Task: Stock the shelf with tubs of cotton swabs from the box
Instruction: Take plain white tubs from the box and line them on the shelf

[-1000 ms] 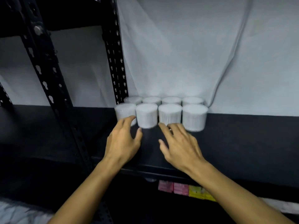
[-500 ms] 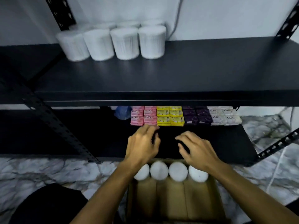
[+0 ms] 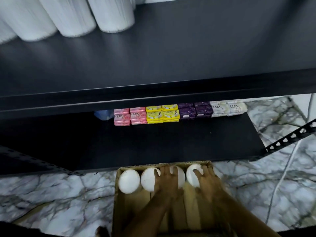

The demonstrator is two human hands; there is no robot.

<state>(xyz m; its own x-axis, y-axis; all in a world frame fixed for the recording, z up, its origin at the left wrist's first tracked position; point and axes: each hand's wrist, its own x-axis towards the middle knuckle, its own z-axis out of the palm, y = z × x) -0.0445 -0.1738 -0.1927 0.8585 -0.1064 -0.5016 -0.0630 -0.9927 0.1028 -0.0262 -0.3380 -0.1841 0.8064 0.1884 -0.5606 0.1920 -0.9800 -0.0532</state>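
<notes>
A cardboard box (image 3: 133,212) stands on the floor in front of the rack, with a row of white-lidded tubs of cotton swabs along its far wall. The two left tubs (image 3: 129,181) stand untouched. My left hand (image 3: 168,183) covers the third tub (image 3: 181,178), its fingers spread round the lid. My right hand (image 3: 207,181) grips the fourth tub (image 3: 191,177), thumb on the lid and fingers down its right side. More tubs (image 3: 68,16) stand at the back left of the black upper shelf (image 3: 196,48).
Under the upper shelf a lower black shelf (image 3: 171,144) holds stacked soap bars (image 3: 154,115) in pink, yellow, purple and white. A perforated rack strut (image 3: 290,137) juts out at right. A white cable (image 3: 282,178) runs over the marble floor (image 3: 51,194).
My view dropped from the upper shelf to the box. Both hands left the shelved tubs, came down into the box and now sit on its two right tubs.
</notes>
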